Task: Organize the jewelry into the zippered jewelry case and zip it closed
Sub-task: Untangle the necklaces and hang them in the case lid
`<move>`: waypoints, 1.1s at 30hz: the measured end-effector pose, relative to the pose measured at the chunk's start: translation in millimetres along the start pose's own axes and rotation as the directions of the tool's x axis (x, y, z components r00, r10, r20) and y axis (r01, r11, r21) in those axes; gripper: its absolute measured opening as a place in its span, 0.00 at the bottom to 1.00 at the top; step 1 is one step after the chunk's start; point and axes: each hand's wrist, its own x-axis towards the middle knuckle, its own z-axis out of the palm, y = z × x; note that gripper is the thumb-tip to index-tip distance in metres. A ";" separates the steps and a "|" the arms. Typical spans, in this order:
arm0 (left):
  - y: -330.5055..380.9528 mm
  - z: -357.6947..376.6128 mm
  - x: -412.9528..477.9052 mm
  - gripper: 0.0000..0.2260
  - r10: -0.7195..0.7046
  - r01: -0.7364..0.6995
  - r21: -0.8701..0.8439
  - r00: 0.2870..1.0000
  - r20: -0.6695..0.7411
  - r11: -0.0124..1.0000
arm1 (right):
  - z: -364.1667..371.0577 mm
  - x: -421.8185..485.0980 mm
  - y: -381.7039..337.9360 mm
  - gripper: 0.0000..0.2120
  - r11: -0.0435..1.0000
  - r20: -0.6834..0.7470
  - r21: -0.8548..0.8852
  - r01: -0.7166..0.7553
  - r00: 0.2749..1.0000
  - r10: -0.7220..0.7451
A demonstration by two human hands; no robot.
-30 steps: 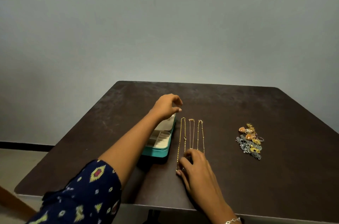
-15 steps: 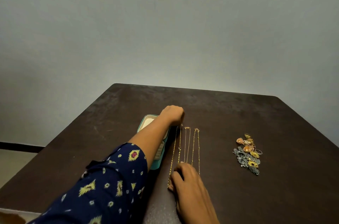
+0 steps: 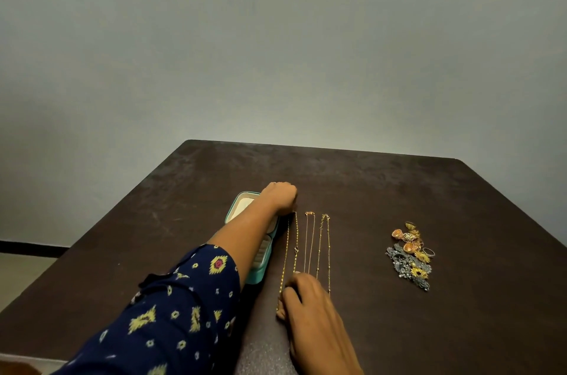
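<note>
A teal jewelry case lies open on the dark table, mostly hidden under my left forearm. Right of it lie three gold chains side by side: the leftmost chain, a middle one and a right one. My left hand reaches over the case with curled fingers at the top end of the leftmost chain and seems to pinch it. My right hand rests on the table with its fingertips on the chains' near ends, pinching the leftmost chain's lower end.
A heap of earrings, rings and silver-grey pieces lies on the right part of the table. A plain grey wall stands behind. The table's left edge drops to a floor with a dark skirting strip.
My left hand has come down from above the case to the top of the leftmost chain. That chain's near end has shifted left, away from the others. The view has moved closer.
</note>
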 end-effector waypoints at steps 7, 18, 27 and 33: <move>-2.0 -12.8 -7.3 0.09 0.002 -0.014 -0.148 0.997 -0.080 0.989 | -5.1 0.7 3.4 0.15 0.998 -0.016 -0.021 0.056 0.998 -0.056; -3.2 -42.7 -47.6 0.08 -0.109 -0.060 -0.676 0.973 -0.205 0.735 | -15.2 -0.4 2.8 0.03 0.944 -0.106 -0.023 0.328 0.938 -0.329; -6.0 -64.7 -79.6 0.11 -0.174 -0.109 -0.856 0.959 -0.224 0.505 | -42.3 -7.8 -11.8 0.06 0.805 -0.038 0.594 0.002 0.999 0.026; 3.3 -79.9 -114.5 0.08 -0.197 -0.097 -0.944 0.967 -0.164 0.314 | -72.0 -1.0 -24.3 0.07 0.043 0.181 0.975 -0.219 0.890 0.417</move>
